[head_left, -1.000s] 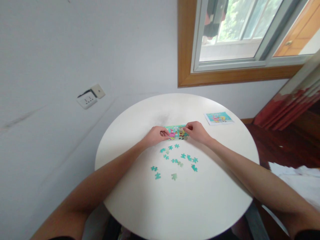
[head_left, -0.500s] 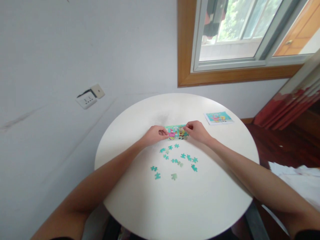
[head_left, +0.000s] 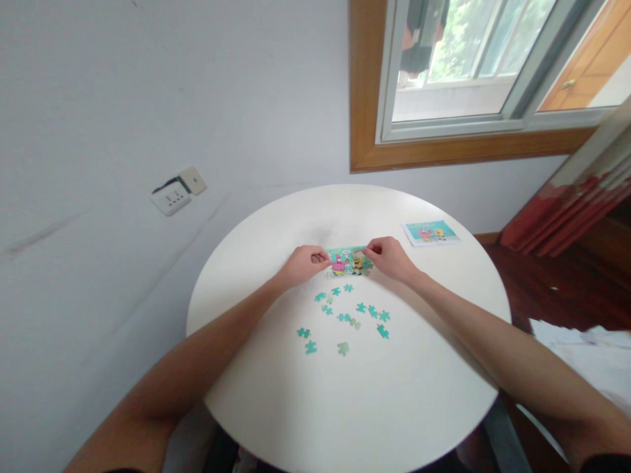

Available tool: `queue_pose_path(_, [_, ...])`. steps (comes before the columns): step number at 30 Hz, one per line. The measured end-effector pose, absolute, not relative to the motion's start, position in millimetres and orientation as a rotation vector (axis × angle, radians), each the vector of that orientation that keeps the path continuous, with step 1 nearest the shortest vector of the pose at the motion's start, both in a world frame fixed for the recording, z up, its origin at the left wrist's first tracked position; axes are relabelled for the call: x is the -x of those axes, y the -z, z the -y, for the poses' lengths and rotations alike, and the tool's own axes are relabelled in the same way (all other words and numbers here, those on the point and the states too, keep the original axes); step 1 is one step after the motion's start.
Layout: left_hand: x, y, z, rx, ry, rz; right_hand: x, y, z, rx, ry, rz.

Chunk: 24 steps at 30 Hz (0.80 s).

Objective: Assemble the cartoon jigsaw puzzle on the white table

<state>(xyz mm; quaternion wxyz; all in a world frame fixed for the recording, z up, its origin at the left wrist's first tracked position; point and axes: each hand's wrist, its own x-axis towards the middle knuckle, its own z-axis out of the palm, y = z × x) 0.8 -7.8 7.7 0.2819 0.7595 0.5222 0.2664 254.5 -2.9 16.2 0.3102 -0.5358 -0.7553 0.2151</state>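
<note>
Rectangular multicoloured cartoon jigsaw panel (head_left: 348,264), sides partly covered by bare left hand (head_left: 306,264) and bare right hand (head_left: 388,257), grip indistinct; flat teal jigsaw pieces (head_left: 343,348), surface detail too small to tell; red-and-cream fabric curtain (head_left: 566,210), cropped at right.

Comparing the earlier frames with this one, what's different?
The left hand has shifted slightly up and left, showing a little more of the puzzle. No clear grasp or release shows. The right hand has barely moved; the loose pieces and picture card stayed put.
</note>
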Motion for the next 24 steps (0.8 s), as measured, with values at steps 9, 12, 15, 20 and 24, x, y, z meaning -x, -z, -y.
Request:
queue_pose_path(9, [-0.1,-16.8,7.5,-2.041,-0.834,-1.504,-263.7,-13.2,-7.2,1.367,-0.521,1.89])
queue_pose_path(12, [-1.0,-16.9,8.0,-2.049,-0.83,-1.504,-265.7,-12.1,-9.2,1.366,-0.504,1.873])
queue_pose_path(15, [0.0,-16.5,7.6,-2.059,-0.838,-1.497,-266.9,-11.3,-10.1,1.363,-0.504,1.857])
queue_pose_path(20, [2.3,-15.6,6.9,-2.098,-0.858,-1.482,-268.4,-9.6,-12.4,1.364,-0.53,1.836])
queue_pose_path(24, [3.4,-15.2,6.7,-2.106,-0.868,-1.469,-269.7,-8.9,-14.6,1.352,-0.556,1.832])
